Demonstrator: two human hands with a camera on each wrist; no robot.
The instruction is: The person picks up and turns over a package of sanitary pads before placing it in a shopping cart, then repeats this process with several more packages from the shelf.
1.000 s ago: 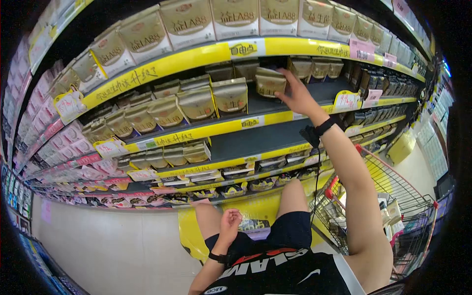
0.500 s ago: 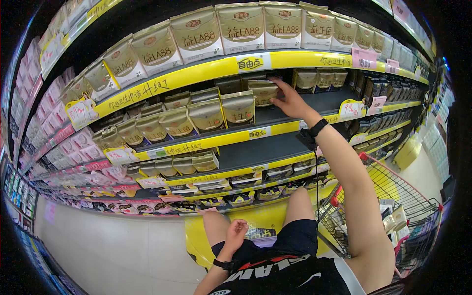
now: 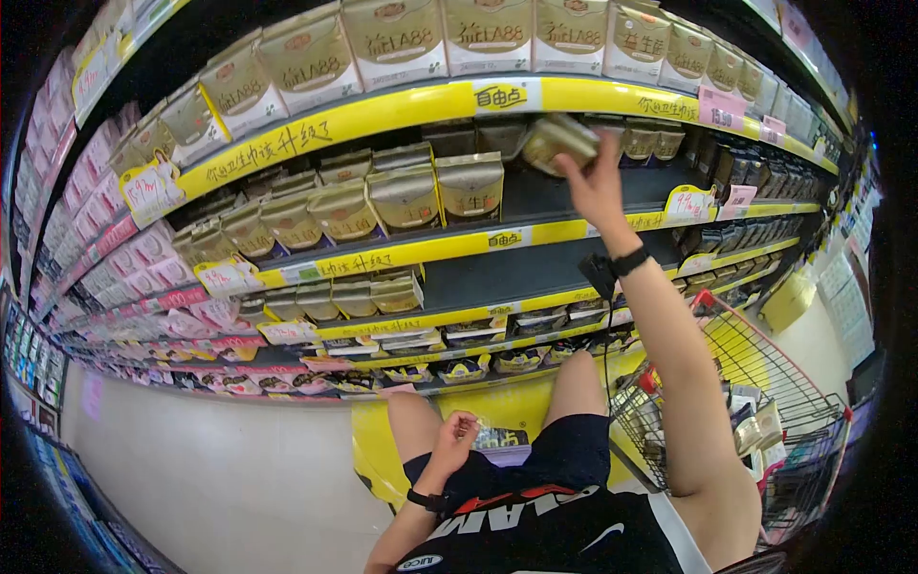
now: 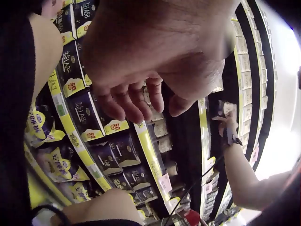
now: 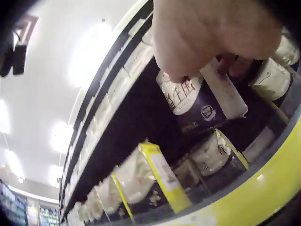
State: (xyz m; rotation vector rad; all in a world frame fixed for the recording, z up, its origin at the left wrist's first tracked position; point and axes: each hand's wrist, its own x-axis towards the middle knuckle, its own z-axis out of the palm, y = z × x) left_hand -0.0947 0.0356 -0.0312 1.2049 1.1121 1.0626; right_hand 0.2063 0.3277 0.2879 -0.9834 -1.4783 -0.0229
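Note:
In the head view my right hand (image 3: 597, 187) grips a gold pack of sanitary pads (image 3: 553, 143), which tilts in the gap on the second shelf. The right wrist view shows the pack (image 5: 207, 104) with a dark lower part, its upper end between the thumb and fingers, over the shelf. Similar gold packs (image 3: 469, 187) stand to the left of the gap. My left hand (image 3: 456, 442) hangs over my lap with loosely curled fingers. Its palm (image 4: 155, 52) fills the upper left wrist view, and nothing is in it.
Taller gold-and-white packs (image 3: 488, 36) line the shelf above, behind a yellow label strip (image 3: 402, 108). A wire shopping cart (image 3: 813, 397) holding packs stands at my right. Below the gap is a dark shelf board (image 3: 516, 274). A thin black cable (image 3: 606, 373) hangs from my right wrist.
My right hand has moved right and the pack it holds has gone from upright to tilted. The left hand stays over the lap. The head view has shifted slightly.

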